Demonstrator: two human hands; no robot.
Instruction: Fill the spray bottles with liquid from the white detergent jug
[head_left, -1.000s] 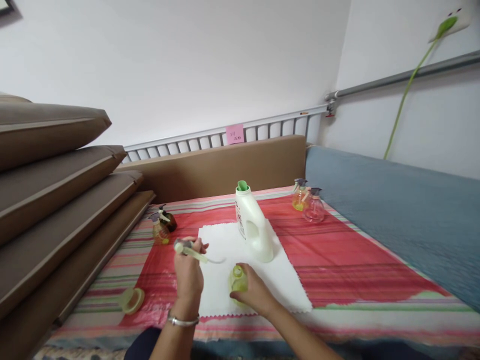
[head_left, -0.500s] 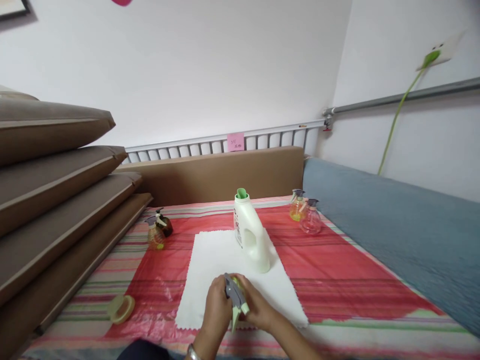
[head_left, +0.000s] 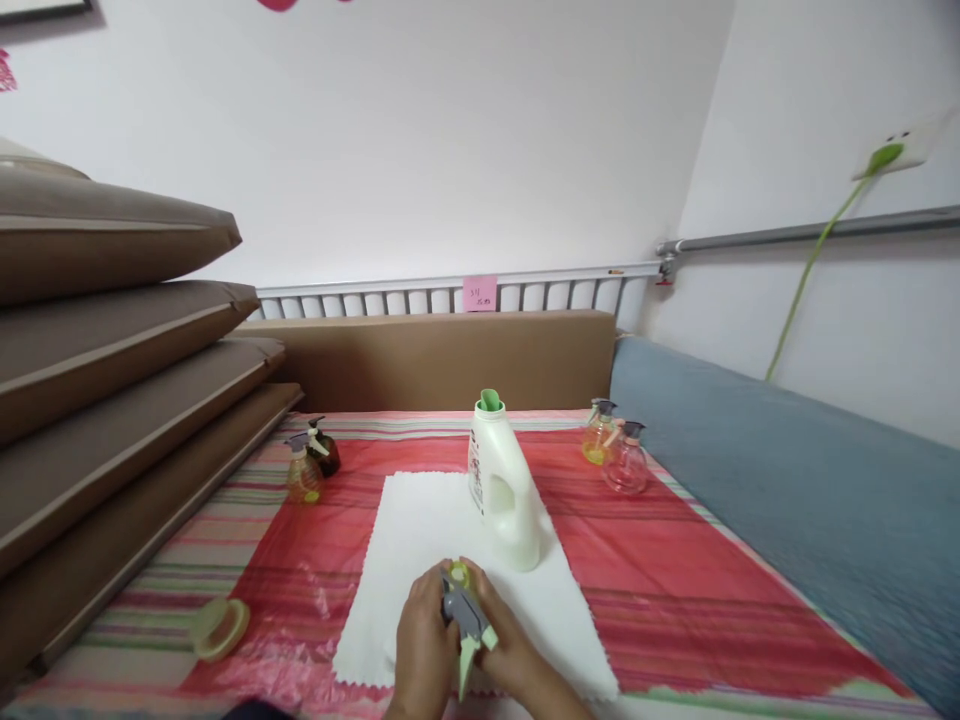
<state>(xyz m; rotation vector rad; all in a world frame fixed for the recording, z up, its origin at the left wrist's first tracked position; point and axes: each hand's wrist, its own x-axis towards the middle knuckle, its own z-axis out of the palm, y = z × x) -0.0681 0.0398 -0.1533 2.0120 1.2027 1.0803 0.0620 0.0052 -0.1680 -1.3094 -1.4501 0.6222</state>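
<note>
Both hands meet over the near end of a white cloth. My left hand is closed round a grey and pale green spray head, which sits on top of a small yellow-green spray bottle. My right hand is wrapped round that bottle; most of the bottle is hidden by the fingers. Just beyond the hands a white detergent jug with an open green spout stands upright on the cloth.
A red plastic sheet covers a striped cloth. A loose pale green cap lies at the left. Two small spray bottles stand at the back left, two more spray bottles at the back right. Stacked brown cushions rise on the left; blue bedding lies on the right.
One second ago my left hand held the spray head with its tube apart from the bottle. Both hands have since come together, with the head on the bottle's neck.
</note>
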